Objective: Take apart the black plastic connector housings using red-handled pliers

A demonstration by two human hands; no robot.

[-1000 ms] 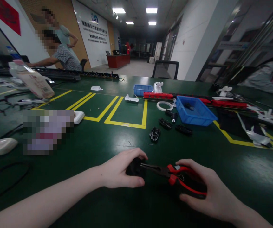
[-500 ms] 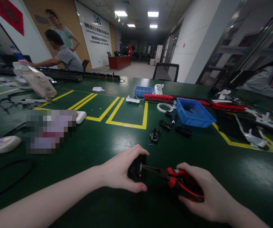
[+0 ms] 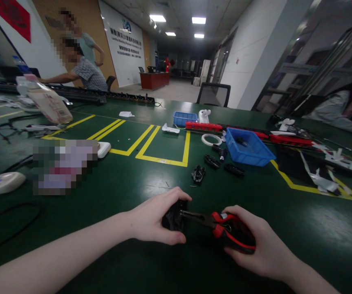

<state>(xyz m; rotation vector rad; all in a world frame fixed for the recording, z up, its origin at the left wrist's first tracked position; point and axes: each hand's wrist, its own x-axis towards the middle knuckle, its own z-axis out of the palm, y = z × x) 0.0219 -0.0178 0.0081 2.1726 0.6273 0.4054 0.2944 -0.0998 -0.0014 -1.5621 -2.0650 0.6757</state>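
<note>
My left hand (image 3: 155,218) is closed around a black plastic part (image 3: 172,218), whose open side faces right; the palm covers much of it. In my right hand (image 3: 261,243) is a pair of needle-nose pliers (image 3: 220,223) with red and black handles. The pliers' jaws point left, and their tips touch or reach into the black part's face; what they pinch there is too small to make out. Beyond the hands lie a black part with silvery bits (image 3: 198,174), a thin metal pin (image 3: 193,186) and two more dark pieces, one of them a slim black shell (image 3: 234,169).
A blue bin (image 3: 249,149) holds a dark item, with a white tape ring (image 3: 211,139) and a black fitting (image 3: 220,152) beside it. Red strips (image 3: 205,126) run behind. To the left are a bottle (image 3: 50,102) and a white mouse (image 3: 3,183). People sit and stand beyond.
The pliers and my right hand have shifted slightly left, closer to the black part. My left hand keeps its grip, almost unmoved. The whole view has shifted a little.
</note>
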